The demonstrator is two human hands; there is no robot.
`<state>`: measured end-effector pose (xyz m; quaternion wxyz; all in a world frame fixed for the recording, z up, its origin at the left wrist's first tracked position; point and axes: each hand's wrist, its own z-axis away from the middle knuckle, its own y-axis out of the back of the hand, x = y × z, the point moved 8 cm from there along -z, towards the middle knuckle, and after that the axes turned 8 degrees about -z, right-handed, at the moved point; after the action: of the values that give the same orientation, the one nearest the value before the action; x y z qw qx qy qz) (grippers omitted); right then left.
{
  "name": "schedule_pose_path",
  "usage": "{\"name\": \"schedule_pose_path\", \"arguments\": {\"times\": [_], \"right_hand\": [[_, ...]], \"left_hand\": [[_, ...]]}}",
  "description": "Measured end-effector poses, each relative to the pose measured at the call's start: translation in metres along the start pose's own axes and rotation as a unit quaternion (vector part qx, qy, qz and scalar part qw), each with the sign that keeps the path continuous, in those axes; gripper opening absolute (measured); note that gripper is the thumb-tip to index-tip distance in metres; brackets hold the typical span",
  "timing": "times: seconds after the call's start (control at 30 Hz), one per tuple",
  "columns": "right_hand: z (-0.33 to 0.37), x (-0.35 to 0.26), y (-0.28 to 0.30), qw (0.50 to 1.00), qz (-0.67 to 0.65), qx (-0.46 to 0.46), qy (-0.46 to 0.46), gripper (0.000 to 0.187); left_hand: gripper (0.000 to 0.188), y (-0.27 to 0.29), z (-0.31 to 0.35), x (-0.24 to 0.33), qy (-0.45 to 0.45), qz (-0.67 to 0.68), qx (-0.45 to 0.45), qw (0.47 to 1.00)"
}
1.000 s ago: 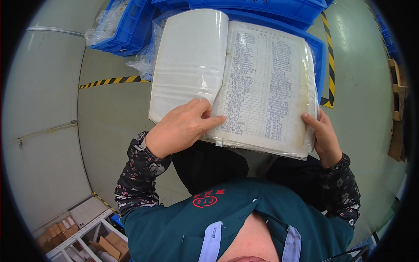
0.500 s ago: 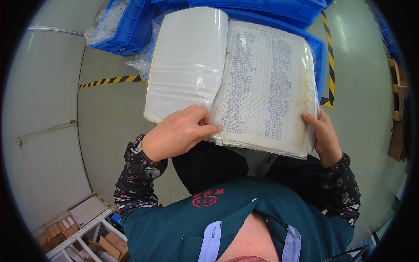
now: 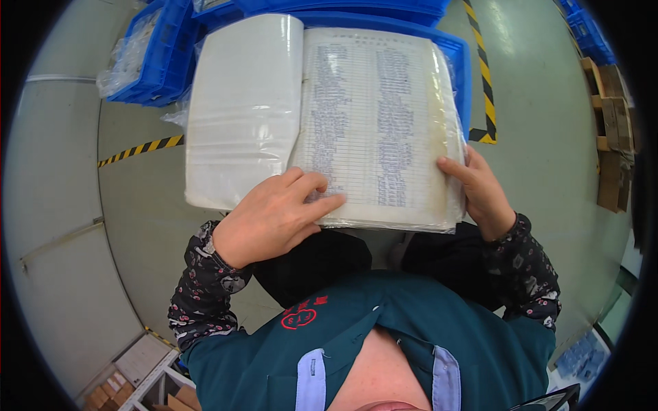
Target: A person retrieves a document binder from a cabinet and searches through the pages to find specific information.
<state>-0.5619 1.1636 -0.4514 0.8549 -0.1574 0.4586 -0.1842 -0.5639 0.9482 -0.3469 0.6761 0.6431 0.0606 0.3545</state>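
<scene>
An open display book with clear plastic sleeves lies in front of me, propped over a blue crate [image 3: 460,82]. Its left side is a blank white sleeve [image 3: 243,103], creased and shiny. On the right is a ruled sheet [image 3: 360,137] with columns of blue handwriting. My left hand [image 3: 264,219] rests at the lower part of the book near the fold. Its index finger stretches onto the lower rows of the sheet, with the other fingers bent. My right hand [image 3: 485,195] grips the book's right edge, thumb on top and fingers mostly hidden behind the sleeves.
More blue crates stand beyond the book; one at the left [image 3: 154,55] holds clear plastic bags. Black-and-yellow tape [image 3: 488,82] marks the floor. Wooden pallets [image 3: 613,133] are at the far right. A white panel [image 3: 58,205] runs along the left, with cardboard boxes [image 3: 110,392] at lower left.
The book and both hands have shifted left in the view. My left index finger now lies further right across the lower rows. My right hand keeps its grip on the edge.
</scene>
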Motion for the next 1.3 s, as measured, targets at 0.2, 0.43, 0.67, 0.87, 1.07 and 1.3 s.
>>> {"name": "schedule_pose_path", "arguments": {"times": [0.2,0.43,0.67,0.87,1.07,1.3], "right_hand": [[0.002,0.003,-0.001,1.000,-0.021,-0.005,-0.018,0.044],[0.003,0.002,-0.003,0.999,-0.025,-0.015,-0.018,0.043],[0.003,0.000,-0.005,0.999,-0.024,-0.021,-0.017,0.043],[0.001,0.005,0.000,0.999,-0.028,-0.008,-0.025,0.044],[0.003,0.004,-0.002,0.999,-0.029,-0.008,-0.026,0.047],[0.003,0.005,-0.002,0.999,-0.028,-0.008,-0.027,0.047]], "left_hand": [[0.070,-0.011,-0.017,0.023,-0.063,-0.030,-0.050,0.996],[0.067,-0.018,-0.021,0.022,-0.072,-0.028,-0.071,0.994],[0.066,-0.018,-0.025,0.022,-0.068,-0.026,-0.086,0.994],[0.064,-0.018,-0.026,0.021,-0.068,-0.029,-0.096,0.993],[0.066,-0.018,-0.028,0.022,-0.065,-0.025,-0.100,0.993],[0.065,-0.020,-0.029,0.022,-0.063,-0.024,-0.106,0.992]]}}
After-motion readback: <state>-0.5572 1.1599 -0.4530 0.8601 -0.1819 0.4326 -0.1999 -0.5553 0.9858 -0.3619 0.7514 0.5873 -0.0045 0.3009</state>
